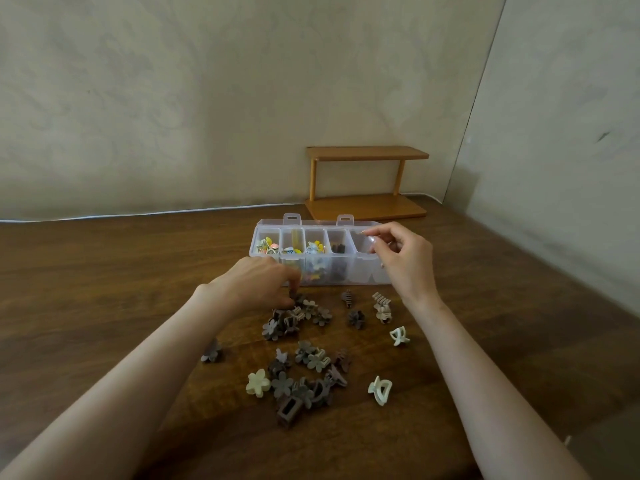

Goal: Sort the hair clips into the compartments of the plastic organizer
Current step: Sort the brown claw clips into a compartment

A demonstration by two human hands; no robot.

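Two bare forearms (pixel 131 382) rise from the bottom edge. At centre frame the left hand (pixel 256 284) pinches a small brown clip (pixel 294 294) at the upper edge of the hair clips (pixel 306 367) scattered on the table (pixel 104 278). The right hand (pixel 407 261), with loosely curled fingers and nothing visibly held, hovers over the rightmost compartment of the clear organizer (pixel 363 277), right of centre.

a single wide-angle view from the person's head looks forward and down across the wooden table (pixel 104 271) toward a wall (pixel 207 98) corner; the organizer (pixel 360 275) sits near, in mid-frame, seen from above its front side.
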